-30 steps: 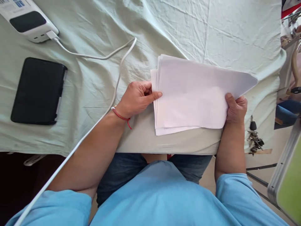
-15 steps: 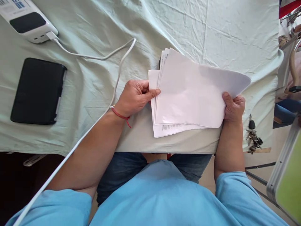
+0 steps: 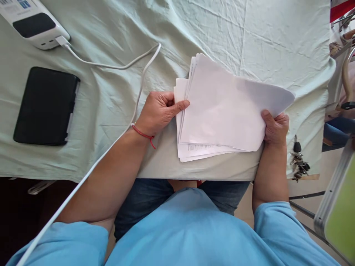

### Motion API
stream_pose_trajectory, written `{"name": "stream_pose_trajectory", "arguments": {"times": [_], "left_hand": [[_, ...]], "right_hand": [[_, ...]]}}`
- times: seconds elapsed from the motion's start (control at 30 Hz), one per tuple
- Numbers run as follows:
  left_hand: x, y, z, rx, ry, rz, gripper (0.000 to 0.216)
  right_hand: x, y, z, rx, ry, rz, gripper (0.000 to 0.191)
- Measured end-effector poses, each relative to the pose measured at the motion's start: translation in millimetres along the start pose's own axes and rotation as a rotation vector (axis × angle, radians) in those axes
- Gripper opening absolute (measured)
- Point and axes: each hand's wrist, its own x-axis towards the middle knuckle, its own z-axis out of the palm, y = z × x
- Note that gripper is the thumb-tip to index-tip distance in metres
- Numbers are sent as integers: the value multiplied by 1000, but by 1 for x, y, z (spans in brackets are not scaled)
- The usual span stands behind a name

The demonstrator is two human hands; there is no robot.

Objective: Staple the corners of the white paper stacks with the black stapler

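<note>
A stack of white paper sheets (image 3: pixel 224 111) lies fanned near the front edge of a table covered with a pale green cloth (image 3: pixel 194 33). My left hand (image 3: pixel 161 112) pinches the stack's left edge, thumb on top and fingers curled under the sheets. My right hand (image 3: pixel 274 127) grips the stack's right lower corner, thumb on top. Printed text shows on a lower sheet at the bottom edge. A red string bracelet sits on my left wrist.
A black phone or case (image 3: pixel 46 107) lies at the left. A white power unit (image 3: pixel 33 22) sits at the top left, its white cable (image 3: pixel 133 107) running across the cloth past my left arm. Keys (image 3: pixel 298 162) hang at the right table edge. A chair stands at right.
The sheets have fanned out more, their top left corners spreading upward and the lower printed sheet showing further. Both hands stay nearly in place on the stack.
</note>
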Motion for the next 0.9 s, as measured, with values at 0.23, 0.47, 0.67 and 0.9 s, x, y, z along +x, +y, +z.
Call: {"name": "stream_pose_trajectory", "arguments": {"times": [0.23,0.47,0.67,0.9], "left_hand": [[2,2,-2,59,11,3,75],[3,-5,-2,89,26,12,62],[6,-18,-3,91,162,28,58],[4,-16,0,140,178,81,57]], "right_hand": [[2,1,-7,-9,-6,32,61],[2,-1,-8,0,-27,63,67],[0,-3,-6,16,-61,75,66],[-1,-4,-4,19,-67,80,64]]}}
